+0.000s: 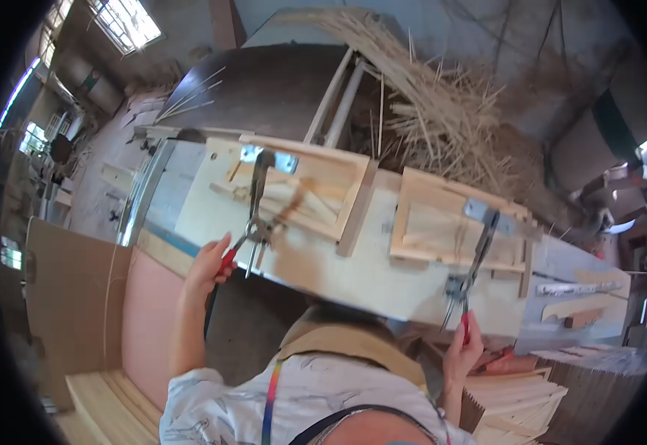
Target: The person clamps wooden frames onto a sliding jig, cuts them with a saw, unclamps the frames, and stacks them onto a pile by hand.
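My left hand [208,265] is closed on the red handle of a metal toggle clamp [257,228], whose arm reaches over a wooden frame [349,209] at the left of the pale board [301,267]. Farther right, my right hand [463,351] grips the red handle of a second toggle clamp [457,285]. That clamp's arm extends over another wooden frame [395,230]. Each clamp arm ends at a flat metal plate, the left plate [283,161] and the right plate [486,213], at the far side of its frame. Blur hides the exact contact.
A heap of thin wood strips [442,111] lies beyond the board, beside a dark machine table [257,85]. Stacked wooden frames [520,400] stand at lower right. A brown panel [71,289] and planks [108,404] are at left. Wood offcuts [579,308] rest at the right end.
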A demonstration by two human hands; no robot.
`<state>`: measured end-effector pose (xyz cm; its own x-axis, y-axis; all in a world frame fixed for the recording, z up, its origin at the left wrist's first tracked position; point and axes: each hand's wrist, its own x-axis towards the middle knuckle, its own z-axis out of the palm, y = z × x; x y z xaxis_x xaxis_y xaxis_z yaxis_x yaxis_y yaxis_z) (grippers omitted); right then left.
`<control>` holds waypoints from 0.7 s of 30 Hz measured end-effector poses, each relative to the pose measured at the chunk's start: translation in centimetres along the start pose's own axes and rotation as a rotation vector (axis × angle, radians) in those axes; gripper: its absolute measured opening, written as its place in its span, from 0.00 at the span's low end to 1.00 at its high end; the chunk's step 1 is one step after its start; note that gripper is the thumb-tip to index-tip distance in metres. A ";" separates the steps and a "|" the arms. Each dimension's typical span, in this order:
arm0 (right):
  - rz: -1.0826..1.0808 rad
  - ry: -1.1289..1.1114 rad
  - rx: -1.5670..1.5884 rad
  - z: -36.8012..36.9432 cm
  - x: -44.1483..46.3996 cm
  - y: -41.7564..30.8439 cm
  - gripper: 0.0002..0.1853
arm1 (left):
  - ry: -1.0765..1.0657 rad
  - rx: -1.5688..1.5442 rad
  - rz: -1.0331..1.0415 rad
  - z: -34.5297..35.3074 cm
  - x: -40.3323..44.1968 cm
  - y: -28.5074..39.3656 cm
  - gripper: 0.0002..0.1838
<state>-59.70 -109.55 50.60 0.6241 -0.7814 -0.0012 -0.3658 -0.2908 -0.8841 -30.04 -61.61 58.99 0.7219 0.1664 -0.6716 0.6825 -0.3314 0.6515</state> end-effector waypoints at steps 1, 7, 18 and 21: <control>-0.148 0.038 -0.011 0.5 0.3 0.6 0.21 | -0.011 -0.168 -0.067 -0.6 0.4 0.2 0.33; 0.084 0.190 0.118 1.7 4.2 -8.4 0.33 | -0.301 -0.629 0.175 -2.1 0.1 3.1 0.42; -0.597 -0.458 -0.370 22.1 15.9 -34.8 0.30 | -0.409 -0.536 0.247 -9.8 6.8 -7.2 0.31; -0.591 -0.902 -0.392 39.4 23.8 -29.8 0.30 | -0.448 -0.514 0.250 -10.2 4.6 -11.6 0.33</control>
<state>-6.76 -97.75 58.54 0.9797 0.1682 -0.1089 0.0575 -0.7564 -0.6515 -33.47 -47.52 51.91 0.8222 -0.2904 -0.4895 0.5504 0.1867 0.8138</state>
